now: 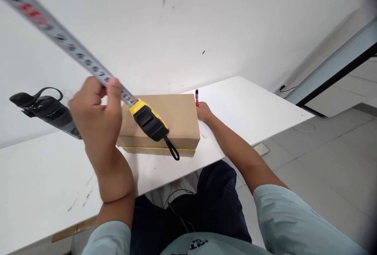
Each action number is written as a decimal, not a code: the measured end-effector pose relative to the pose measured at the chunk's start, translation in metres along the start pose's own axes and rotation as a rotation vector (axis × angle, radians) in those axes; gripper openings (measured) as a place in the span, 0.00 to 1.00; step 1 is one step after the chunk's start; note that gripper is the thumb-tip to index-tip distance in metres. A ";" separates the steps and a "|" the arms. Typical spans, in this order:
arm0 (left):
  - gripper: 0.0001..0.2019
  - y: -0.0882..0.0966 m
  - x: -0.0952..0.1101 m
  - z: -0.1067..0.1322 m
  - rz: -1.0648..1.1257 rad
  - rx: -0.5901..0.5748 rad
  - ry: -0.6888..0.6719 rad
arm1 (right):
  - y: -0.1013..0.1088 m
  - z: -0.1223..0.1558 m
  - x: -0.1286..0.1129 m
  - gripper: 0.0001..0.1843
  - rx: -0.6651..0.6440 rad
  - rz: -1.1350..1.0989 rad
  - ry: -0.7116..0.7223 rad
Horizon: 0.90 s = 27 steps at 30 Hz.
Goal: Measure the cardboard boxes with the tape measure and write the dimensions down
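My left hand (100, 110) is raised on the left, its thumb and fingers pinching the metal blade of a tape measure (150, 122). The blade runs up to the top left corner, with black numbers and a red mark. Its yellow and black case hangs in front of a brown cardboard box (176, 113), a black wrist loop dangling below. At the box's far right end is my right hand (204, 110), closed around a red marker (197, 97) with a black top that points up. The box hides part of those fingers.
A black bottle (55, 110) with a carry loop is behind my left hand. The white table (235, 110) stands against a white wall (191, 31). Its front edge runs just above my legs, and tiled floor (324, 149) shows at the right.
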<state>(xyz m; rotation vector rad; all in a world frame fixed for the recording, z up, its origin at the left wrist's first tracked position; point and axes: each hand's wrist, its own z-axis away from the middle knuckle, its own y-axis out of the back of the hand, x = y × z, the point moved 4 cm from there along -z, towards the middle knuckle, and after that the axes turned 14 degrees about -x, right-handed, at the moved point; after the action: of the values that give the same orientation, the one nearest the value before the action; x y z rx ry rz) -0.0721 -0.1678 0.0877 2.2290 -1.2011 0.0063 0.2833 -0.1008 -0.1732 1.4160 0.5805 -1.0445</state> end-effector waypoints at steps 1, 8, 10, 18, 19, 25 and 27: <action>0.14 -0.008 0.002 -0.001 -0.005 -0.107 -0.035 | 0.000 0.000 0.000 0.20 -0.001 0.001 0.002; 0.12 -0.032 0.007 -0.003 0.095 -0.360 -0.081 | 0.000 0.003 -0.002 0.20 0.029 0.013 0.024; 0.11 -0.027 0.006 -0.002 0.141 -0.371 -0.081 | 0.000 0.004 -0.004 0.20 0.039 0.018 0.028; 0.17 -0.028 0.004 0.001 0.437 -0.268 -0.043 | 0.003 0.009 -0.011 0.24 0.045 0.004 0.057; 0.18 -0.029 0.003 0.000 0.477 -0.220 -0.069 | 0.003 0.009 -0.012 0.24 0.033 0.005 0.057; 0.18 -0.024 -0.001 -0.002 0.494 0.052 -0.147 | 0.004 0.009 -0.011 0.21 0.031 0.028 0.044; 0.14 -0.023 0.000 0.000 0.440 0.001 -0.088 | 0.004 0.009 -0.010 0.21 0.048 0.042 0.030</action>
<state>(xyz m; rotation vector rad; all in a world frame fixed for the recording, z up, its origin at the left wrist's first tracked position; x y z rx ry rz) -0.0541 -0.1584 0.0760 1.9393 -1.7161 0.0842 0.2803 -0.1074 -0.1614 1.4824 0.5486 -1.0114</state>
